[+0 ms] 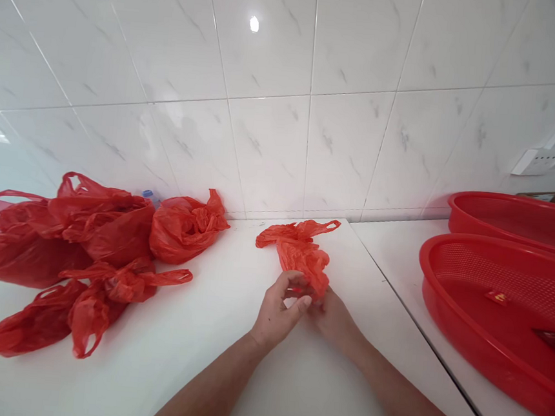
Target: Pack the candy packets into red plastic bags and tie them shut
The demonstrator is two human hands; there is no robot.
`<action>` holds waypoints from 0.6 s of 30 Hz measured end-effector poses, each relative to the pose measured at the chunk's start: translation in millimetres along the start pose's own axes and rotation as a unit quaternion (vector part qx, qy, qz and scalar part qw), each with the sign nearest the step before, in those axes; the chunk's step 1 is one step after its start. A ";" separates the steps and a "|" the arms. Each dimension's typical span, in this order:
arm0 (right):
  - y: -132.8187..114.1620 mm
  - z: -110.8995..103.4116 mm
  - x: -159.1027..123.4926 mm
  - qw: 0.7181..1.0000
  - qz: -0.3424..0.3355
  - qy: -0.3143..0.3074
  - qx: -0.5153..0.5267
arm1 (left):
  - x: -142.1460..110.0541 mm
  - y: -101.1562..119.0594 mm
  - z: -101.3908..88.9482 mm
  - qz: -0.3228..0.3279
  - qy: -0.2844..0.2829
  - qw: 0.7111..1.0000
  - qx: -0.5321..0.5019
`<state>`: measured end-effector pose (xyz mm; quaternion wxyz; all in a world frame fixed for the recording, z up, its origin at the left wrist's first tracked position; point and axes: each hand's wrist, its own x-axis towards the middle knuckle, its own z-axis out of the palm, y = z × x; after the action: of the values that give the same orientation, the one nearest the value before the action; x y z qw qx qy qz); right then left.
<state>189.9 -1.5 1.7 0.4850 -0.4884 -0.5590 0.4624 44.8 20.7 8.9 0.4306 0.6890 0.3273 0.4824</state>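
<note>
Between my hands a crumpled red plastic carrier bag (300, 252) is bunched up, with one handle loop reaching toward the back right. My left hand (281, 309) curls around the bag's lower end. My right hand (333, 320) grips the same end from the other side, partly behind the left fingers. Several other red plastic bags (66, 235) lie in a loose heap to the left on the white table (195, 369), some puffed up and some flattened. The nearest of them is a hand's length or more from my left hand.
Two red plastic baskets stand on a lower white surface at the right, one with a mesh side (493, 298) and one behind it (514, 219). A bottle cap (148, 195) shows behind the heap. White tiles (263, 148) form the back wall, with a wall socket (537, 161).
</note>
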 end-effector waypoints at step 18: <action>4.0 -33.4 7.7 0.964 0.027 0.008 0.265 | 16.1 -30.7 -33.0 -0.003 0.073 0.987 0.146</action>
<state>223.1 8.0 1.8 0.5887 -0.3610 -0.3995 0.6029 17.6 56.5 -7.4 0.3020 0.7066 0.4271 0.4766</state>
